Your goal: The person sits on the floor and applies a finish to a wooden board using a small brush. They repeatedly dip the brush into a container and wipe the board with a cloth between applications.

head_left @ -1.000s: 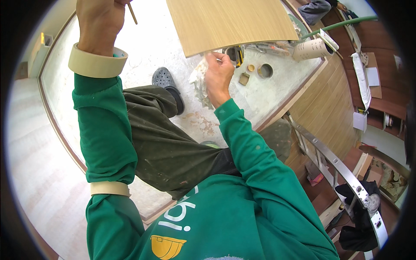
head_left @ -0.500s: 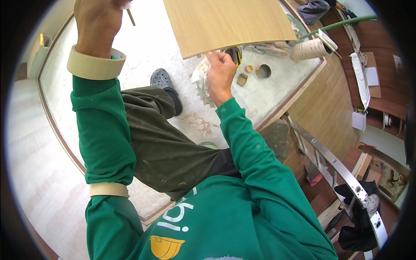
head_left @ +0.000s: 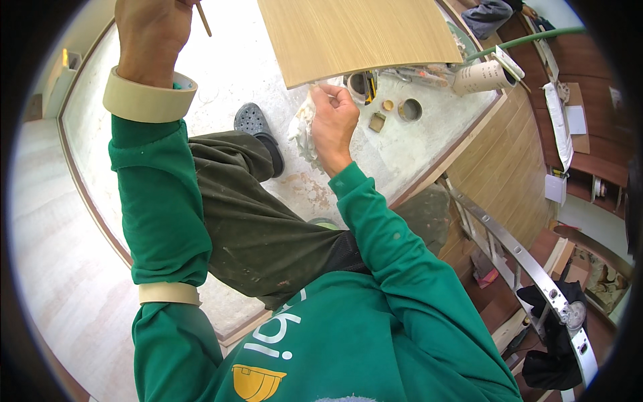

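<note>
My left hand [head_left: 153, 33] is at the top left, partly cut off by the picture's upper edge. A thin brown stick [head_left: 203, 20] juts from its closed fingers; the stick's upper end is out of view. A wide roll of masking tape [head_left: 144, 102] circles my left wrist, and a second tape roll [head_left: 169, 293] sits near the elbow. My right hand [head_left: 333, 127] is closed on a crumpled white rag [head_left: 303, 128], with its fingers at the lower edge of a light wood-grain board [head_left: 362, 37]. Part of the rag hangs down beside the palm.
On the pale floor right of my hand stand a round tin [head_left: 409, 109], a small yellowish lid [head_left: 388, 105] and a square block [head_left: 377, 121]. A printed tube [head_left: 480, 78] lies behind them. An aluminium ladder [head_left: 516, 251] leans at right. My grey clog [head_left: 250, 118] is near the board.
My right hand and the rag have shifted slightly left and down along the board's edge. The stick in my left hand has moved up a little.
</note>
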The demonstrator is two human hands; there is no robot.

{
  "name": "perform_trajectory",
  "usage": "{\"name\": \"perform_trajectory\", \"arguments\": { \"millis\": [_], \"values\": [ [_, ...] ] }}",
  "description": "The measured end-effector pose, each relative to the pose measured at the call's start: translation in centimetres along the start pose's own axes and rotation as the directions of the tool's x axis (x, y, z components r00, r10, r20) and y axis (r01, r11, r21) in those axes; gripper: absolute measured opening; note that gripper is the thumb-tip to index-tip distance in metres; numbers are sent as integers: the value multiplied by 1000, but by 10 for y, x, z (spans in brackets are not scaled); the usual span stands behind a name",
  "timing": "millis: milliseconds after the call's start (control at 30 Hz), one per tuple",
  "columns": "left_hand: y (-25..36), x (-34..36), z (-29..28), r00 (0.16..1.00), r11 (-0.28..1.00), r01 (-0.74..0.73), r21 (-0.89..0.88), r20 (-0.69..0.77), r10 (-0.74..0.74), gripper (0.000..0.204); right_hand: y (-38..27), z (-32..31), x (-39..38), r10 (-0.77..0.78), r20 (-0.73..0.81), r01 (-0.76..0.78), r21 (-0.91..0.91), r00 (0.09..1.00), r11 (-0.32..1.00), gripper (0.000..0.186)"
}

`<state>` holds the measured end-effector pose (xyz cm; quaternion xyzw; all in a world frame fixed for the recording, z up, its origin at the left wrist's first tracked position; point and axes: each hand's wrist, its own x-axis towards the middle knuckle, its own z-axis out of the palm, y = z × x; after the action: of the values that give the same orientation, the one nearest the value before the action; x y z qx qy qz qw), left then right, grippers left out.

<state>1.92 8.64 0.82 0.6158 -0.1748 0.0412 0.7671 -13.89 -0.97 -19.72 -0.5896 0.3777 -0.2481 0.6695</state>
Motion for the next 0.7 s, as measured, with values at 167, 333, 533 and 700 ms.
{"name": "perform_trajectory", "arguments": {
  "millis": [167,333,533,700],
  "values": [
    [-2,5,-5,1000,999,-22,-47,19,23,24,1,2,6,-38,-43,34,-95,998,995,20],
    [2,8,-8,998,994,58,-97,39,-55,24,5,8,10,-65,-87,56,-103,994,993,22],
    [-1,3,-2,999,997,-49,-52,-2,49,25,5,12,10,-126,-111,106,-165,986,981,22],
    [2,6,-1,999,1000,24,-17,-36,-24,26,2,20,4,-134,-93,119,-152,987,981,20]
  ]
}}
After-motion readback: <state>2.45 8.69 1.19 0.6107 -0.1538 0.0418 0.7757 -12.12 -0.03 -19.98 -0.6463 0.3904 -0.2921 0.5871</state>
